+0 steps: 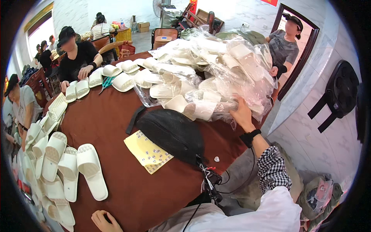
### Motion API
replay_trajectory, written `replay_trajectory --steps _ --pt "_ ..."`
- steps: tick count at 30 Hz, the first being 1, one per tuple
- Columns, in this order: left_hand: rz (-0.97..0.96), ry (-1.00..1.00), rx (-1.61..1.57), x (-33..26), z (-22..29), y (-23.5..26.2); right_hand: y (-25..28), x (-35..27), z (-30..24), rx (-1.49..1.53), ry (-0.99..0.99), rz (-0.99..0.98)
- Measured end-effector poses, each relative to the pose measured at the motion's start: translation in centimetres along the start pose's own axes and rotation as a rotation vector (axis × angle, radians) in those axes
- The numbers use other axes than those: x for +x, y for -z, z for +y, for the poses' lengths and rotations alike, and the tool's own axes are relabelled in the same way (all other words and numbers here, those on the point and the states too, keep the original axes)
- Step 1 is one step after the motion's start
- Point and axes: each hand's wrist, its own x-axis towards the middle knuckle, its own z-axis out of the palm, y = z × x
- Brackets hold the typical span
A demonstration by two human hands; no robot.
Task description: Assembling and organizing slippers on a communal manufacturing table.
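At the near right side of a big heap of cream slippers in clear plastic bags [232, 58], my right hand [243, 114] grips the end of a bagged slipper [203, 110]. Its fingers are partly hidden by the plastic. My left hand [105, 221] rests at the near edge of the brown-covered table [127, 189], its thumb apart from loosely bent fingers and nothing visible in it. Beyond it, nearest to that hand, lies a single cream slipper [92, 170] without a bag. More unbagged slippers [54, 154] are piled along the left edge.
A black mesh bag [172, 131] and a yellow sticker sheet [148, 152] lie mid-table. Teal-handled scissors [106, 84] sit by a row of slippers. Cables and a black device [211, 178] hang at the near edge. Co-workers [79, 58] stand or sit around the table.
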Motion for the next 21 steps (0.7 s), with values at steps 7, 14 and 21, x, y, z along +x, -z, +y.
replay_trajectory --steps 7,14,21 --pt "-0.012 0.026 -0.019 0.1 -0.2 0.0 -0.4 1.2 -0.4 0.26 -0.067 0.088" --pt "-0.021 0.019 0.003 0.6 0.3 -0.2 0.1 5.0 -1.0 0.643 -0.241 0.171" --pt "-0.018 0.001 0.013 0.5 0.5 -0.4 -0.2 10.1 -1.2 0.537 -0.416 0.04"
